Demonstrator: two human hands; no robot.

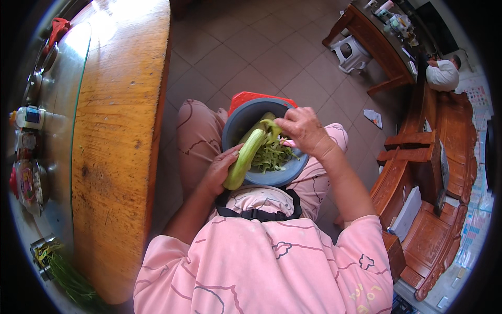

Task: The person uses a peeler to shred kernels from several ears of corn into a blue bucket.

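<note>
My left hand (222, 172) grips a long pale green gourd (245, 161), which slants over the near left rim of a blue-grey plastic bucket (270, 179). Beyond the gourd's far end, the fingers of my right hand (304, 127) are closed on curled green peel (271, 126). A pink handle (288, 143), perhaps a peeler's, shows just under that hand; whether the hand holds it cannot be told. Thin green peelings (270, 157) lie heaped inside the bucket. Another greenish gourd (253, 125) leans in there, partly hidden behind the first.
The bucket stands between my knees, before a red plastic object (251, 96). A worn wooden table (117, 157) runs along my left, with bottles (29, 117) and green stalks (74, 278). To the right are carved wooden benches (435, 243), a white stool (351, 53) and a seated person (443, 74).
</note>
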